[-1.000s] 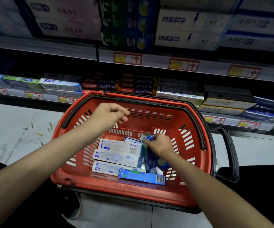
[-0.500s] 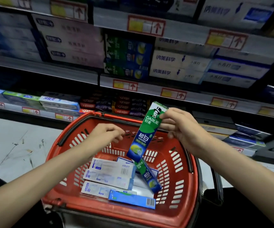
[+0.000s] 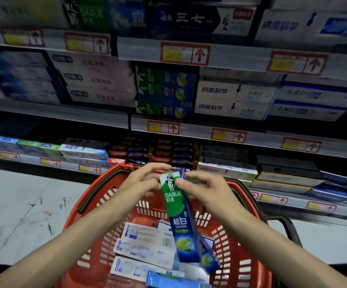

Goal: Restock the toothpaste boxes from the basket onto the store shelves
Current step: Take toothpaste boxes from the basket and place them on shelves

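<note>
A green and blue Darlie toothpaste box (image 3: 180, 221) hangs upright above the red basket (image 3: 233, 273). My right hand (image 3: 205, 190) pinches its top end. My left hand (image 3: 141, 183) meets it there, fingers and thumb closed on the same end. A second Darlie box (image 3: 209, 258) leans in the basket behind the held one. Several white toothpaste boxes (image 3: 145, 242) lie flat in the basket, with a light blue box (image 3: 174, 281) at the near edge. A stack of matching Darlie boxes (image 3: 164, 92) sits on the middle shelf straight ahead.
Shelves packed with toothpaste boxes fill the upper view, with red and yellow price tags (image 3: 163, 127) along their edges. The basket's black handle (image 3: 291, 229) hangs to the right. Grey floor (image 3: 22, 204) lies to the left.
My right hand lifted the Darlie box out of the basket and brought it upright to the centre. My left hand rose to take its top end. The view tilted up toward the shelves.
</note>
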Tool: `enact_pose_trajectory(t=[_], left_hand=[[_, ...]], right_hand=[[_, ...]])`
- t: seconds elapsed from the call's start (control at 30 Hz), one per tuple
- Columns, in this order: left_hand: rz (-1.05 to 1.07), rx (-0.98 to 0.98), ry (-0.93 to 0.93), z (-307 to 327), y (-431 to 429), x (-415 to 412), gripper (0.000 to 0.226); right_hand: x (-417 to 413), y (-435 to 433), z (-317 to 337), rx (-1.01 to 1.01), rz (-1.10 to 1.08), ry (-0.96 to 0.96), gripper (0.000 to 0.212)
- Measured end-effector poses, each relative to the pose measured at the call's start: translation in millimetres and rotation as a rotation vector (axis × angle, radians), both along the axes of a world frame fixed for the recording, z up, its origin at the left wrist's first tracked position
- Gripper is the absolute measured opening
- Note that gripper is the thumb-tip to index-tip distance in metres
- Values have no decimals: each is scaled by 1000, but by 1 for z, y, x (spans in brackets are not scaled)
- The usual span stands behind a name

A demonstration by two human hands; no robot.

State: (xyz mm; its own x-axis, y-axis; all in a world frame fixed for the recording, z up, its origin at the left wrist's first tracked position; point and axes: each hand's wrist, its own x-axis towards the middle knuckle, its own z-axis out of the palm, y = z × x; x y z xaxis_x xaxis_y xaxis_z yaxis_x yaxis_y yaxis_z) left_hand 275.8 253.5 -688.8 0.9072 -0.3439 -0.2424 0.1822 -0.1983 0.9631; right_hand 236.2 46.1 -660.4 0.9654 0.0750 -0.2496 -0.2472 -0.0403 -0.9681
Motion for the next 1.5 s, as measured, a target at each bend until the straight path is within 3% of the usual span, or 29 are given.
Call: enact_pose_trajectory(t=[0.13, 0.23, 0.3, 0.47, 0.6, 0.67, 0.83, 0.9, 1.07, 1.3, 1.5], left_hand=[[-54, 48, -89, 3, -1, 7, 38], [-7, 48, -55, 7, 1, 15, 35], [-11, 29, -39, 12, 2, 19, 33], [148, 27, -84, 21, 9, 23, 33], [307, -99, -22, 23, 23, 30, 43], [360, -225, 28, 26, 28, 32, 44], [378, -432, 96, 30, 37, 27, 48], [391, -472, 111, 28, 38, 24, 48], [476, -459, 52, 27, 33, 13, 38], [494, -194, -143, 21, 40, 11, 19], [485, -21, -252, 23, 44, 18, 20]], right_hand=[[8, 4, -8, -69, -12, 40, 24], [14, 3, -9, -105, -33, 119, 40], [16, 2, -7, -116, -33, 121, 41], [21, -16, -5, -521, -157, -93, 33], [20, -34, 2, -642, -242, -132, 35], [18, -40, 5, -582, -271, -105, 40], [13, -37, 13, -10, -302, -50, 31], [8, -36, 15, 66, -316, -87, 31], [3, -34, 10, 85, -390, -138, 33], [9, -28, 8, 14, -404, -243, 25], [26, -23, 11, -8, -449, -310, 24]])
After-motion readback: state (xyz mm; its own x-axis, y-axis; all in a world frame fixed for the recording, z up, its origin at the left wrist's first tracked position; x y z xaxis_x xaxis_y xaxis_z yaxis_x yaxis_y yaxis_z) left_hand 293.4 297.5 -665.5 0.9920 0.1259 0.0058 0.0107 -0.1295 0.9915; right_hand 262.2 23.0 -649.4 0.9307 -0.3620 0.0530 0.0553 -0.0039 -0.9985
